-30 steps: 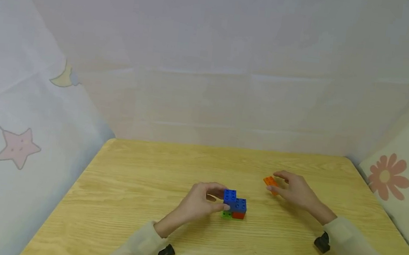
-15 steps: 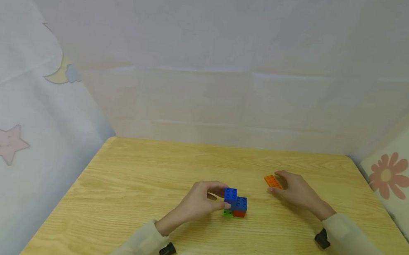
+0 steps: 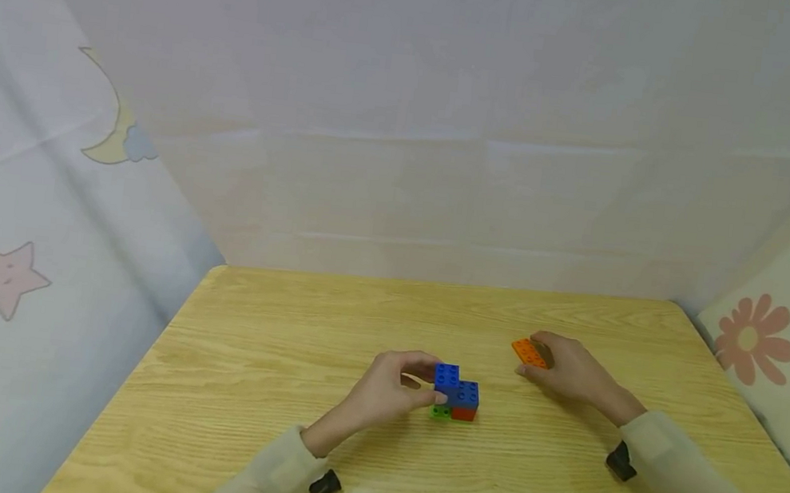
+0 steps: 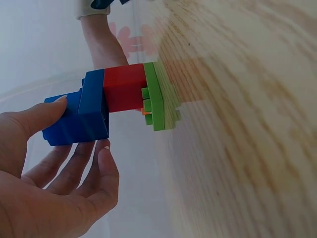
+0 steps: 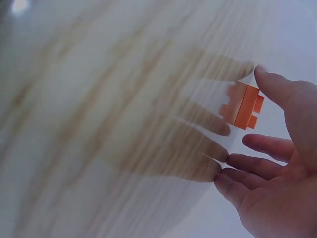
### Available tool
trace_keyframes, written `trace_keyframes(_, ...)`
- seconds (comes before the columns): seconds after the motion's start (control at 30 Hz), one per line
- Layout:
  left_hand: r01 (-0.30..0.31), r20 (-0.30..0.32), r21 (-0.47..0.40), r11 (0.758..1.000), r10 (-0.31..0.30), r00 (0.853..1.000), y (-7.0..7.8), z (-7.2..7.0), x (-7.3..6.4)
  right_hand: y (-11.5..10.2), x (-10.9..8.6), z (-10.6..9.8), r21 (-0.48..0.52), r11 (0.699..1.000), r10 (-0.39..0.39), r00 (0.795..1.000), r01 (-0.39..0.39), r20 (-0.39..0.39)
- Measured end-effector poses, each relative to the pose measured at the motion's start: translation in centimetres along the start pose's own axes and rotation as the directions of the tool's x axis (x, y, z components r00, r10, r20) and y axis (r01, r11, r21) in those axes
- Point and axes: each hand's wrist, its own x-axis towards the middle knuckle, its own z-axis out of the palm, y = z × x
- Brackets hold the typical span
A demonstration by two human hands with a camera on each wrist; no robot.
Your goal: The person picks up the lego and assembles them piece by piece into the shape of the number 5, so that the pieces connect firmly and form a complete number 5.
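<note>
While the left hand (image 3: 379, 393) grips a stepped stack of studded plastic bricks (image 3: 453, 397), the right hand (image 3: 570, 369) is spread about a thin orange studded plate (image 3: 530, 353). Clock bearings as in the head view, 12 being the far edge of the pale wood-grain worktop (image 3: 271, 322).

Stack: near the middle of the worktop, with the left hand at its 9 o'clock. Top is a bright blue brick with four visible studs (image 3: 446, 375), seated on the 9 o'clock end of a longer blue brick (image 4: 91, 101). Below the 3 o'clock end of that sits a red block (image 3: 463, 414); lowest is a thin lime-green plate (image 3: 440, 413), its bare studs on the 9 o'clock side of the red. Left thumb presses one face of the blue bricks, fingers curl at the opposite side.

Orange plate: flat on the worktop, studs up, at 2 o'clock from the stack and well apart from it. Right wrist view shows it between thumb and index finger, a gap to each; fingers extended, tips at the worktop, mirrored in its sheen. Grasp: wide, nothing held.

Both sleeves (image 3: 669, 460) cream, a small black device (image 3: 325, 484) at each cuff. Pink star print (image 3: 4, 279) on the cloth at 9 o'clock, red flower print (image 3: 756, 339) at 2.
</note>
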Motion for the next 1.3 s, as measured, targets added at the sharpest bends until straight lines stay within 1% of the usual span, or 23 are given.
trace_keyframes(0.23, -0.008, 0.006, -0.01, 1.0, 0.009, 1.0, -0.2, 0.2, 0.0, -0.4, 0.0, -0.1, 0.01, 1.0, -0.012, 1.0, 0.012, 0.006)
trace_keyframes(0.33, -0.009, 0.007, -0.009, 1.0, 0.009, 1.0, -0.3, 0.3, 0.0, -0.5, 0.0, -0.1, -0.001, 1.0, -0.022, 1.0, 0.022, -0.012)
trace_keyframes(0.47, -0.011, 0.003, -0.003, 1.0, 0.011, 1.0, -0.3, 0.3, -0.1, -0.7, 0.2, -0.3, 0.006, 1.0, -0.019, 1.0, 0.019, -0.023)
trace_keyframes(0.6, -0.011, 0.0, 0.003, 1.0, 0.011, 1.0, -0.2, 0.2, -0.2, -0.9, 0.3, -0.5, 0.013, 1.0, -0.004, 1.0, 0.004, -0.007)
trace_keyframes(0.77, -0.006, 0.004, -0.009, 1.0, 0.006, 1.0, 0.0, 0.2, -0.3, -1.5, 0.1, -0.9, 0.068, 0.998, 0.0, 1.0, 0.002, -0.015)
trace_keyframes(0.83, -0.006, 0.004, -0.012, 1.0, 0.006, 1.0, 0.0, 0.2, -0.3, -2.0, -0.2, -1.3, 0.09, 0.996, -0.01, 1.0, 0.012, -0.03)
trace_keyframes(0.9, -0.002, 0.004, -0.012, 1.0, 0.002, 1.0, 0.1, 0.1, -0.3, -2.5, -0.4, -1.6, 0.089, 0.996, -0.016, 0.999, 0.02, -0.041)
trace_keyframes(1.07, 0.004, 0.001, -0.015, 1.0, -0.004, 1.0, 0.2, 0.1, -0.3, -3.5, -0.6, -2.0, 0.098, 0.995, -0.032, 0.999, 0.036, -0.042)
trace_keyframes(1.17, -0.001, 0.001, -0.015, 1.0, 0.001, 1.0, 0.1, 0.1, -0.3, -4.1, -0.9, -2.1, 0.123, 0.991, -0.043, 0.998, 0.048, -0.046)
trace_keyframes(1.3, -0.007, 0.003, -0.017, 1.0, 0.007, 1.0, 0.1, 0.2, -0.3, -4.4, -1.3, -1.9, 0.119, 0.989, -0.079, 0.993, 0.09, -0.09)
